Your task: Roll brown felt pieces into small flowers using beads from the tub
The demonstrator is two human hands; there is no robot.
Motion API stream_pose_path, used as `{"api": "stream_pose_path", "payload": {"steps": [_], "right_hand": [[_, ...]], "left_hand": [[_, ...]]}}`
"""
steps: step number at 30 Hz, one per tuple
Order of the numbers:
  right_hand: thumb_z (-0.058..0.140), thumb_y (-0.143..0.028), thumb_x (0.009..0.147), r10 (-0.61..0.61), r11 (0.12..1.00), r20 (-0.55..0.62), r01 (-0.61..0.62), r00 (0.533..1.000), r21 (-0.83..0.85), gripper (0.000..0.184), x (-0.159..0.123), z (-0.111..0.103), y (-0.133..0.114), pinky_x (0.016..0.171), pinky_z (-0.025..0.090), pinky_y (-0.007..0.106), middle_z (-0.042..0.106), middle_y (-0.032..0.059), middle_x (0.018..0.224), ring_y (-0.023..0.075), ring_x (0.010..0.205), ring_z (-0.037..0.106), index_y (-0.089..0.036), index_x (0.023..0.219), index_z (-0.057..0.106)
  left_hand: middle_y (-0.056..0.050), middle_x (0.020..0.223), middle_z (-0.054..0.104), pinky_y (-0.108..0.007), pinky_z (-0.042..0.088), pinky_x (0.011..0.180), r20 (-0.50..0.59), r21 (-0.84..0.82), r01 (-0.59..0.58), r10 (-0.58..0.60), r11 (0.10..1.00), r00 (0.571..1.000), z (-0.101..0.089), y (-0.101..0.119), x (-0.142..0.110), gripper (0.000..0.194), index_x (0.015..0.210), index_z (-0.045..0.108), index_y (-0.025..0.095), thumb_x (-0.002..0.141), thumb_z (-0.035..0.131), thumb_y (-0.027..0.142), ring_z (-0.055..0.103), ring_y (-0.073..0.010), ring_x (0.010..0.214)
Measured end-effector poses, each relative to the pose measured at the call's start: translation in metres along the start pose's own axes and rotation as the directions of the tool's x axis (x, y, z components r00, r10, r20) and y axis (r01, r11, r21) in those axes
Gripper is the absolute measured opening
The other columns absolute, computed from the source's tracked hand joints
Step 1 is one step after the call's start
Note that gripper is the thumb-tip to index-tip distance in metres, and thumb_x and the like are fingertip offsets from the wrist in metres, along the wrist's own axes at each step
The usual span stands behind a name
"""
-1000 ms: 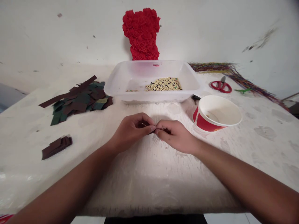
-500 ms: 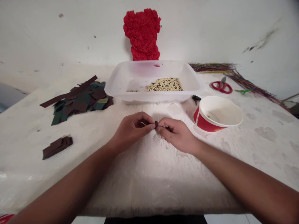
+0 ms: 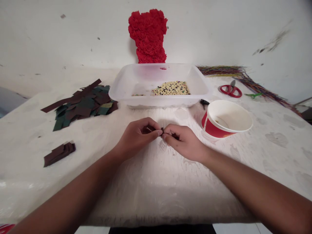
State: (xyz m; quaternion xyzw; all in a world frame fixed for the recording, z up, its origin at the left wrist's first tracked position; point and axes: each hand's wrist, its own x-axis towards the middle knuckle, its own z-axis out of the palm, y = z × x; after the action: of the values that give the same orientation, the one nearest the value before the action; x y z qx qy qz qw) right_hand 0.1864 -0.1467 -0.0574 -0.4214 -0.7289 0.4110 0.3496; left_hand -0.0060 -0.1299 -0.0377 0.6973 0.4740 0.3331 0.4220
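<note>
My left hand and my right hand meet fingertip to fingertip low over the middle of the white table. Both are closed in a pinch on a small dark brown piece, of which only a sliver shows between the fingertips. The rest of it is hidden inside the curled fingers. Just right of my right hand stands a red and white paper cup, tipped toward me.
A clear plastic tub with small beads sits behind my hands. A red rose-covered shape stands against the wall. Dark green and brown cut pieces lie at the left, a small brown stack nearer. Red scissors and coloured sticks lie at the right.
The fingers have shifted slightly on the small dark piece, which now peeks out between the fingertips. Both hands stay in the same place.
</note>
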Motion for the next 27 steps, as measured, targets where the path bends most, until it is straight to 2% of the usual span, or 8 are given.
{"api": "stream_pose_path", "payload": {"steps": [10,20,27], "right_hand": [[0.051,-0.024,0.090,0.008,0.999,-0.023,-0.007,1.000,0.042,0.021,0.0010,0.0004,-0.0009,0.051,0.032,0.022,0.044,-0.0053,0.061,0.0083,0.055,0.038,-0.018,0.070,0.049],[0.051,-0.025,0.089,0.029,0.999,-0.039,-0.027,0.999,0.041,0.022,0.0011,0.0005,-0.0002,0.051,0.032,0.022,0.044,-0.0053,0.059,0.0083,0.054,0.039,-0.018,0.069,0.051],[0.052,-0.027,0.089,0.067,0.995,-0.042,-0.064,0.997,0.078,0.023,0.0019,-0.0001,-0.0005,0.052,0.034,0.023,0.046,-0.0053,0.058,0.0083,0.052,0.041,-0.019,0.067,0.051]], "left_hand": [[0.000,0.082,0.064,-0.028,0.047,0.069,0.025,0.052,-0.103,0.101,0.993,0.995,0.0007,-0.0019,-0.0005,0.003,0.085,0.063,0.019,0.083,0.061,0.021,0.059,-0.0134,0.075],[-0.002,0.088,0.063,-0.027,0.049,0.069,0.034,0.095,-0.329,0.328,0.939,0.944,0.0002,-0.0065,0.0006,0.015,0.086,0.066,0.019,0.081,0.058,0.007,0.060,-0.0136,0.080],[-0.003,0.091,0.067,-0.029,0.050,0.072,0.023,0.143,-0.382,0.383,0.913,0.924,-0.0015,-0.0070,0.0005,0.016,0.087,0.069,0.020,0.083,0.058,0.009,0.063,-0.0147,0.083]]}}
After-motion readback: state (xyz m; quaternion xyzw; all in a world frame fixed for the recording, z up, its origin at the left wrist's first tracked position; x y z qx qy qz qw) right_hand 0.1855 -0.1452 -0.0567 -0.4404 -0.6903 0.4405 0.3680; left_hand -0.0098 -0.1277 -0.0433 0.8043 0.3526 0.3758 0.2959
